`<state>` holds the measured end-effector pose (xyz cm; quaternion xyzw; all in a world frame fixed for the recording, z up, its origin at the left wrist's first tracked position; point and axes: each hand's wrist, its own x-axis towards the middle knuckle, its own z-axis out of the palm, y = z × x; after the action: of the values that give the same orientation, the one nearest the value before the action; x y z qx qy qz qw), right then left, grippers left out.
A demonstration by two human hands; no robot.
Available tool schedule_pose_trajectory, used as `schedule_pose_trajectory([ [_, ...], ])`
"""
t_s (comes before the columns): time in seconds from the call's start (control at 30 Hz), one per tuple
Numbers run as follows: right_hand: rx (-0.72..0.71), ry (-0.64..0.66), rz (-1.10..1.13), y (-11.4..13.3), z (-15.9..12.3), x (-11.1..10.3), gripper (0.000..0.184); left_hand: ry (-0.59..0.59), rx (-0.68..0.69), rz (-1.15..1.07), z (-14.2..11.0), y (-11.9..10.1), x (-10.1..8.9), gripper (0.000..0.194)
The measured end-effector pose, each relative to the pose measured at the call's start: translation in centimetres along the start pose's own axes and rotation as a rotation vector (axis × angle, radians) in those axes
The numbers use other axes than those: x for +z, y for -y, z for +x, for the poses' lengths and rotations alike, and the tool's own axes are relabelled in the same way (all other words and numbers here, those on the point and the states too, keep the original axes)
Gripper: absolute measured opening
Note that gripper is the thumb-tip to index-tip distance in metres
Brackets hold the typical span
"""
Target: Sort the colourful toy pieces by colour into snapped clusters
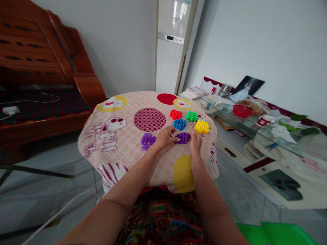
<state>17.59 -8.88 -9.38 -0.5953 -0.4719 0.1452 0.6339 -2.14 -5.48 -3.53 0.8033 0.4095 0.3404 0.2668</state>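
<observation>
On the round table my left hand (165, 139) and my right hand (196, 142) flank a cluster of small purple knobbly plastic pieces (183, 138). My left fingers are closed in a pinch at its left edge. Those of my right hand press together against its right side, partly hidden. More purple pieces (146, 140) lie loose in several short rows left of my left hand. Just beyond the purple cluster sit similar blue (179, 124), red (176, 114), green (192, 116) and yellow (202, 127) clusters, each grouped by colour.
A patterned pink tablecloth (130, 146) covers the table. To the right runs a glass-topped cabinet (255, 136) crowded with papers, bags and a red bowl (242, 111). A wooden bench (87, 85) stands at left, a white upright unit (170, 58) behind, and green plastic (278, 233) at lower right.
</observation>
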Motion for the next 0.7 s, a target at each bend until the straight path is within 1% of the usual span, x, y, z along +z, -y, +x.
schedule_pose_trajectory([
  [0.1, 0.036, -0.016, -0.001, 0.3, 0.0, 0.0, 0.054, -0.088, -0.059, 0.153, 0.1, 1.0, -2.3, 0.029],
  [0.17, 0.045, -0.017, 0.001, 0.5, -0.1, 0.0, 0.054, -0.096, -0.142, 0.326, -0.1, 2.0, -4.4, 0.021],
  [0.23, 0.055, -0.016, 0.008, 0.7, -0.1, 0.1, 0.054, -0.042, -0.241, 0.475, -0.4, 3.1, -6.3, 0.016],
  [0.33, 0.069, -0.014, 0.021, 0.7, -0.1, 0.1, 0.053, 0.06, -0.339, 0.55, -0.9, 4.6, -8.1, 0.017],
  [0.43, 0.064, -0.018, 0.02, 0.7, -0.1, 0.1, 0.053, 0.113, -0.338, 0.559, -1.1, 5.4, -8.5, 0.015],
  [0.53, 0.053, -0.019, -0.001, 0.7, -0.1, 0.1, 0.053, 0.128, -0.318, 0.575, -1.0, 5.2, -8.1, 0.022],
  [0.6, 0.051, -0.015, -0.008, 0.6, -0.1, 0.1, 0.053, 0.091, -0.302, 0.558, -0.7, 4.5, -7.7, 0.025],
  [0.7, 0.048, -0.008, -0.011, 0.4, -0.1, 0.1, 0.053, -0.012, -0.252, 0.469, 0.3, 3.0, -6.5, 0.02],
])
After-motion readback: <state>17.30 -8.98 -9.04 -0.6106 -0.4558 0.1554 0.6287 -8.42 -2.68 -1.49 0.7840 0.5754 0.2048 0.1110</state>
